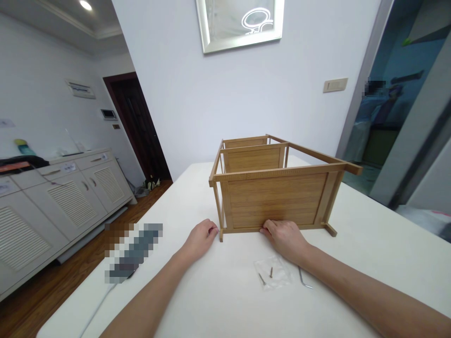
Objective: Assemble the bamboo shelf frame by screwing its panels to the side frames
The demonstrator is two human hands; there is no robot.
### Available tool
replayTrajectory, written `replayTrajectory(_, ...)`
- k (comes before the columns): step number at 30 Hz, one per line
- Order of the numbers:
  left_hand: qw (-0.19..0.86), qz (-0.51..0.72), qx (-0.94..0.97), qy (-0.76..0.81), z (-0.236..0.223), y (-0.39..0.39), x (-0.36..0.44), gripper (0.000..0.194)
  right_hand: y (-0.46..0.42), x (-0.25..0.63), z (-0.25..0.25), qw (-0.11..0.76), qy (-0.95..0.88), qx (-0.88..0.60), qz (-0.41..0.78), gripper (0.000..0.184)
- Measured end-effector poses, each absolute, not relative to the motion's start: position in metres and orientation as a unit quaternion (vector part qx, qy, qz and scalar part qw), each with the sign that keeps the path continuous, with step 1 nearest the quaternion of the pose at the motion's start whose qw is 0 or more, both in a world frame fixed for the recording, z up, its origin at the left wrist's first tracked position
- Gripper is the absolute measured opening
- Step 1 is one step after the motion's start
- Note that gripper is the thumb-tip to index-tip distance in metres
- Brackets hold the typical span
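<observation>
A bamboo-coloured wooden shelf rack (275, 199) lies on its side on the white table (218, 291), with its slatless panels standing upright. At the lower edge of the nearest panel, my right hand (285, 238) has its fingers curled closed against the wood. My left hand (201, 238) rests on the table beside the rack's near left leg, fingers curled in; what they hold, if anything, is hidden. Closer to me, two screws (271, 272) lie on or in a clear plastic bag (278, 280). An L-shaped hex key (303, 279) lies partly behind my right forearm.
On the table's left is a blurred-out dark object (136, 256) with a white cable (97, 307). A pale wall (299, 84) rises behind the table. Louvred cabinets (70, 197) stand at left. Through the doorway at right, a person (369, 108) is visible.
</observation>
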State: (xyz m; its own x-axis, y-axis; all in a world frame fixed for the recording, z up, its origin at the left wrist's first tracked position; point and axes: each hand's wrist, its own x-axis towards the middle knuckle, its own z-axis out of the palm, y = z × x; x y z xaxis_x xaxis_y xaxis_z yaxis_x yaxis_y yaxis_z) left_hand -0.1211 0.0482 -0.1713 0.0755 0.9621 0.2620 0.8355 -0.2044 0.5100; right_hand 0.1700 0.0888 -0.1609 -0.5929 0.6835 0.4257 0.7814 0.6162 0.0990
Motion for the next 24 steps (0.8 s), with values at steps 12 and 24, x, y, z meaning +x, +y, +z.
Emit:
replayTrajectory(12,0.125,0.296,0.704,0.633,-0.1766,0.0500,-0.1188,0.010,0.0880,0.1696,-0.1587,0.180,-0.885,-0.407,-0.133,0.025)
replayTrajectory(24,0.139,0.325,0.688,0.634,-0.1679,0.0473,-0.1281,0.020,0.0858,0.1699,-0.1561,0.167,-0.884,-0.416,-0.134,0.024)
